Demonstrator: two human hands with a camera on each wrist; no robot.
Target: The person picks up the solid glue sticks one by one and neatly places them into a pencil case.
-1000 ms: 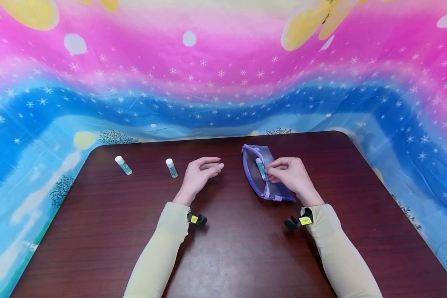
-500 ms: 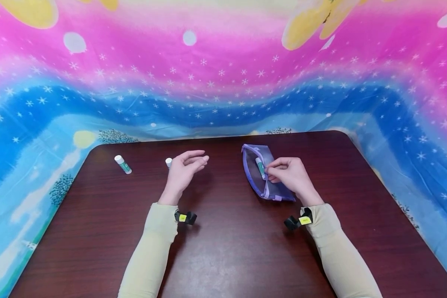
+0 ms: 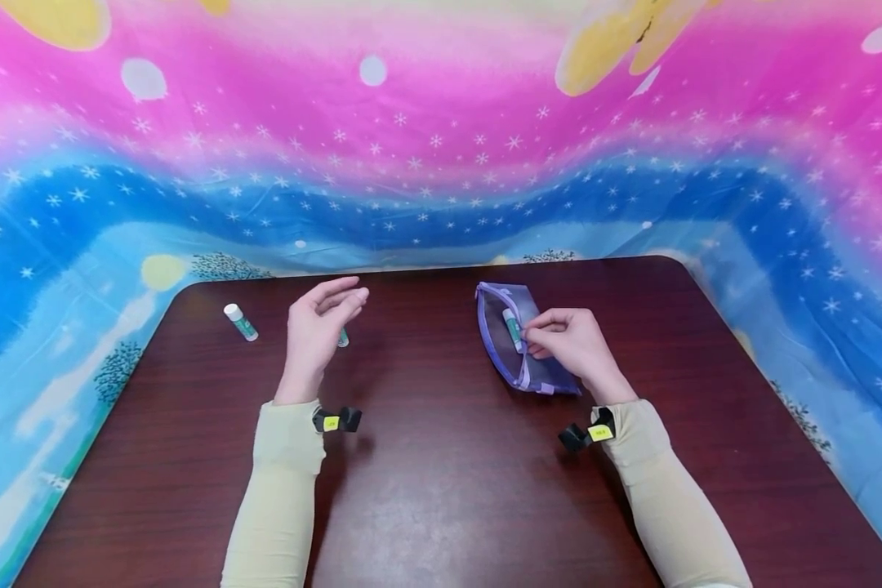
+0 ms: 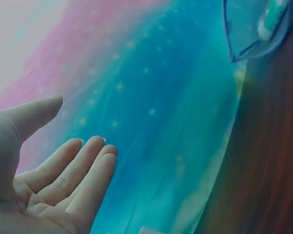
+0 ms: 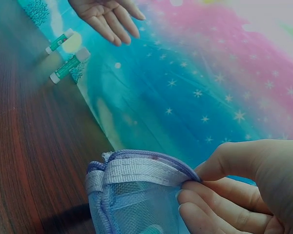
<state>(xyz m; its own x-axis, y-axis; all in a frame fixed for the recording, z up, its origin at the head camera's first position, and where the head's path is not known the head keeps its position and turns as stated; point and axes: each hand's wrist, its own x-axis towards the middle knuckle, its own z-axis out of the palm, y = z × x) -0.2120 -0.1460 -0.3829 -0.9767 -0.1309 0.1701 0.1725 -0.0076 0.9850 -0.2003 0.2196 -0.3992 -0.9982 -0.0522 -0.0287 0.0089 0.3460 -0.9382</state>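
Observation:
My right hand [image 3: 576,347] pinches the zippered edge of a purple mesh pouch [image 3: 559,380] between thumb and fingers; the right wrist view shows the grip on its piped rim [image 5: 141,170]. The pouch's mouth gapes, and one glue stick [image 3: 512,329], white-capped with a green label, lies inside. My left hand [image 3: 310,335] hovers over the table with nothing in it, its fingers [image 4: 88,170] extended and the thumb apart. Behind it a second glue stick [image 3: 343,338] is mostly hidden in the head view. A third glue stick [image 3: 241,322] stands further left.
The dark wood-grain table [image 3: 426,457] is bordered by a hanging printed cloth [image 3: 412,139] in pink and blue. Black cameras with yellow labels are strapped to both wrists, above beige sleeves [image 3: 282,490].
My left hand has moved left, away from the pouch, until it partly covers the nearer loose glue stick. The right hand keeps its pinch on the pouch and stays in place.

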